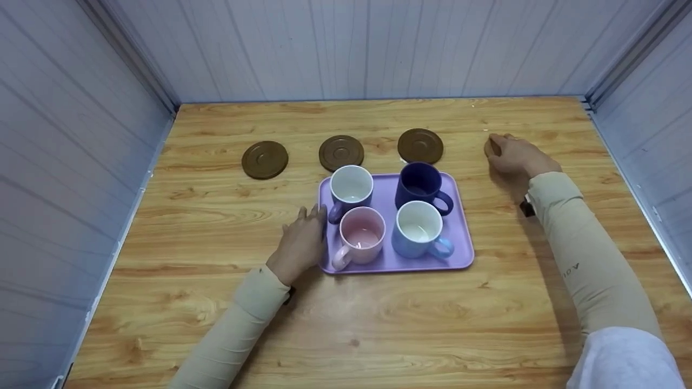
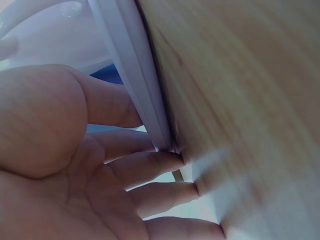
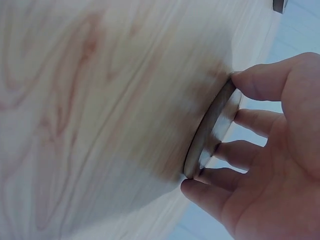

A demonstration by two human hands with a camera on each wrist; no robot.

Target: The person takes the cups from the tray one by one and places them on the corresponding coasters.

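Observation:
My right hand (image 1: pixel 519 156) pinches a round brown coaster (image 3: pixel 212 127) by its edge at the right of the table, thumb on one side, fingers on the other. The palm and fingers hide most of it in the head view. My left hand (image 1: pixel 303 240) rests at the left edge of a purple tray (image 1: pixel 381 192), with its thumb against the tray and its spread fingertips (image 2: pixel 190 190) touching the table. On the tray stand a white-lined mug with a purple handle (image 1: pixel 351 186), a navy mug (image 1: pixel 419 186), a pink mug (image 1: pixel 362 232) and a light blue mug (image 1: pixel 417 232).
Across the back of the wooden table (image 1: pixel 351 324) lie a left coaster (image 1: pixel 265 160), a middle coaster (image 1: pixel 341 153) close behind the tray, and another coaster (image 1: pixel 420 146) behind the navy mug. Pale panel walls (image 1: pixel 367 48) stand at the back and both sides.

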